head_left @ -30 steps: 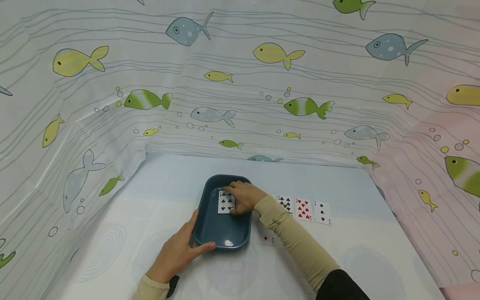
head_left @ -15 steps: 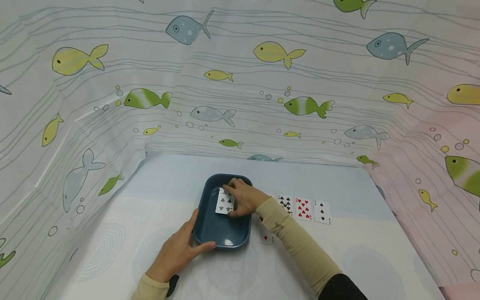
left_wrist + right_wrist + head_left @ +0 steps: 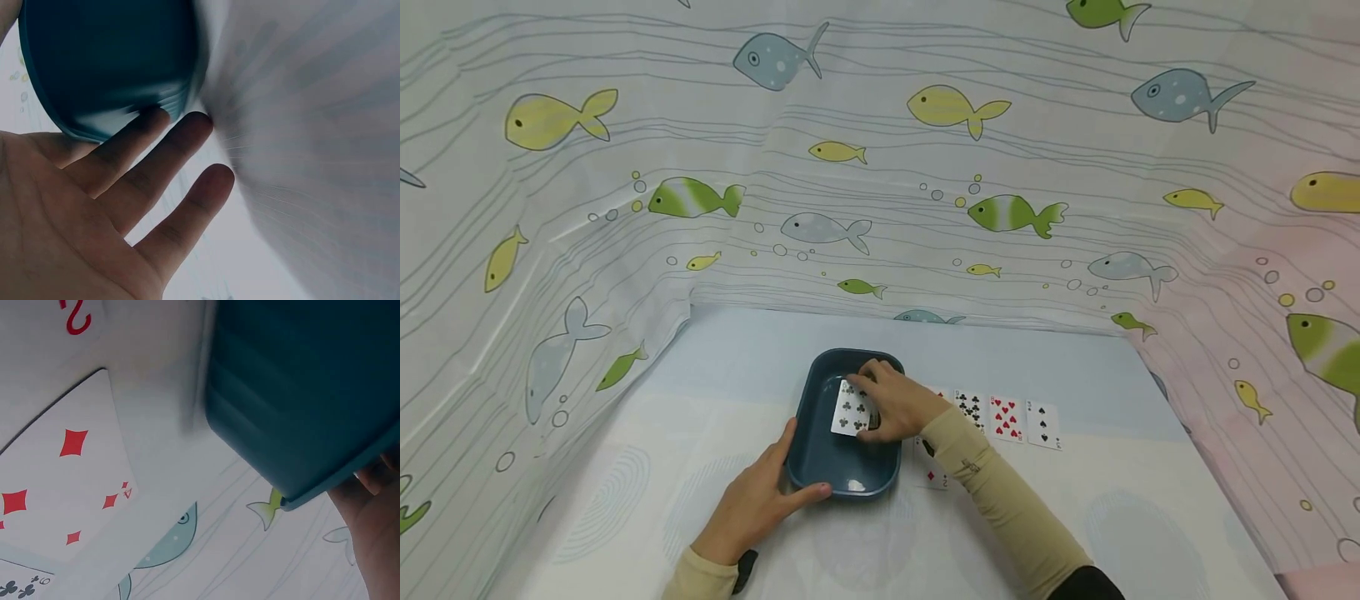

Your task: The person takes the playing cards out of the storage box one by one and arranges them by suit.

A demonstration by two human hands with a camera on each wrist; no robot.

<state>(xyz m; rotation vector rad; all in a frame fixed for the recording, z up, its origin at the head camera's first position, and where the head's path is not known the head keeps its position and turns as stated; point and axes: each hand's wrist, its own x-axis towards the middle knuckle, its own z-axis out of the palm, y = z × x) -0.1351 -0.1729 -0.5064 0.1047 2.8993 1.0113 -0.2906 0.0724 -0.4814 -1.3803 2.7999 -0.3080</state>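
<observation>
Hands first: the left hand (image 3: 752,504) is lying with straight, relaxed fingers against the near-left corner of the blue tray (image 3: 820,467), thumb resting along its near rim, bracing it without gripping. The right hand (image 3: 898,404) is reaching into the tray from the right and pinching a club card (image 3: 851,407) by its right side, lifting that side so the card is tilting inside the dish. The tray is sitting near the middle of the counter (image 3: 647,492), and this one card is all that is showing in it; whether another is lying under the hand cannot be told.

A thin pinch on one side is likely to be the weak point: the card could be slipping free and dropping back flat, or catching on the tray's right wall. The right sleeve (image 3: 1000,492) is passing over a diamond card (image 3: 934,477) just right of the tray, and could be dragging it out of place. Further right, a row of three cards (image 3: 1007,418) is lying face up toward the right edge, with more partly hidden behind the wrist.
</observation>
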